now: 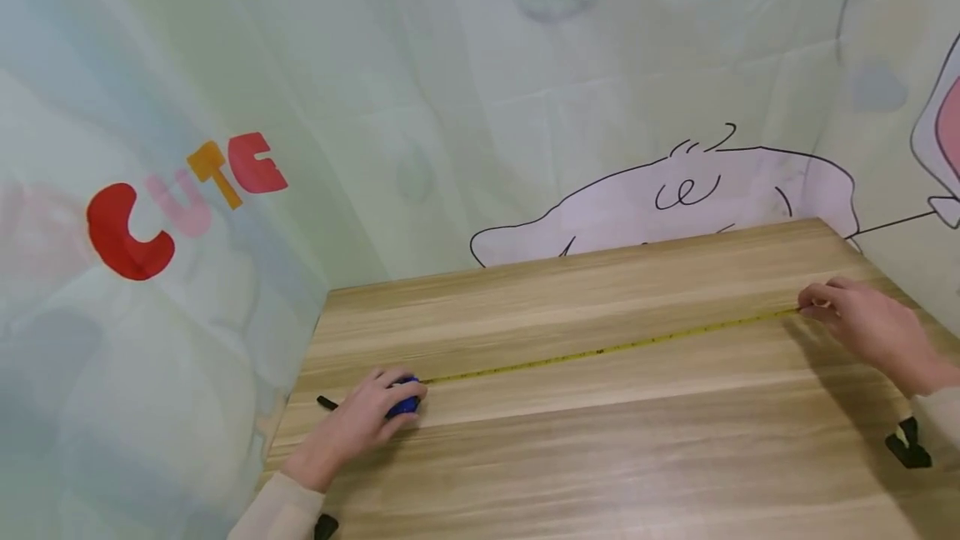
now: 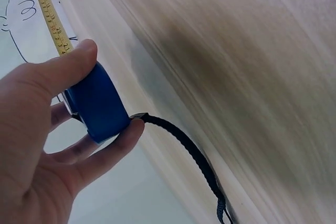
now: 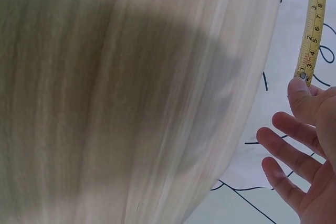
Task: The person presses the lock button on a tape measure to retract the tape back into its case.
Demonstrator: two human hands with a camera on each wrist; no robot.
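A blue tape measure [image 2: 100, 103] with a black wrist strap [image 2: 181, 142] is gripped between the thumb and fingers of my left hand [image 1: 367, 411], over the left part of the table. Its yellow blade [image 1: 600, 351] runs out long and straight to the right, slightly slanting away from me. At the blade's far end my right hand [image 1: 870, 327] pinches the tip between thumb and index finger. In the right wrist view the other fingers [image 3: 291, 156] are spread apart and hold nothing. The blade's low numbers and a rivet show beside the thumb.
The wood-grain table [image 1: 600, 457] spans the lower view; its back edge meets a hanging cloth [image 1: 420, 107] printed with drawings and the word CUTE. A black strap piece [image 1: 909, 444] shows by the right wrist and another dark piece [image 1: 326, 527] by the left sleeve.
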